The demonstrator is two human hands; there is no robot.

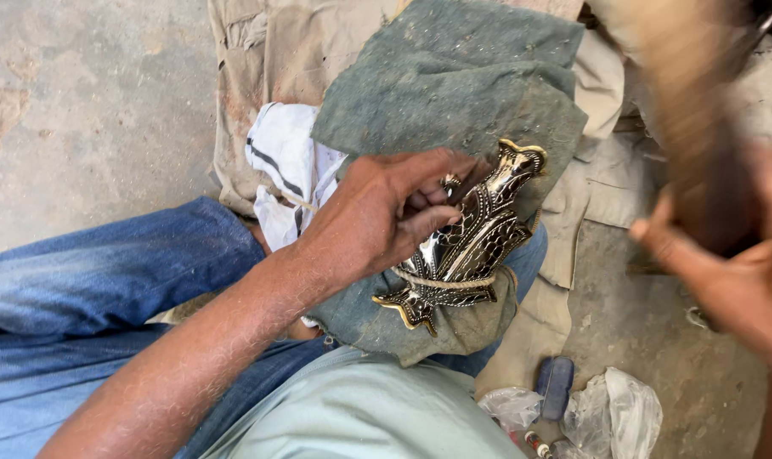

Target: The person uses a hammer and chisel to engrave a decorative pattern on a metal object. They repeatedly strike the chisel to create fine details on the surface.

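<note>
A black and gold engraved metal ornament (475, 234), shaped like a fish or bird, lies on a grey-green cloth (454, 85) draped over my knee. A cord runs across its lower part. My left hand (386, 212) rests on the ornament's left side, fingers curled over it, pressing a small metal tool against it. My right hand (726, 255) is raised at the right edge and motion-blurred. It grips a wooden mallet or handle (692, 119) that rises toward the top right.
My blue jeans (88, 280) fill the lower left. A white cloth with dark stripes (288, 166) and tan fabric (275, 51) lie behind the knee. Crumpled plastic bags (611, 412) and a small dark block (556, 384) sit on the concrete floor at the lower right.
</note>
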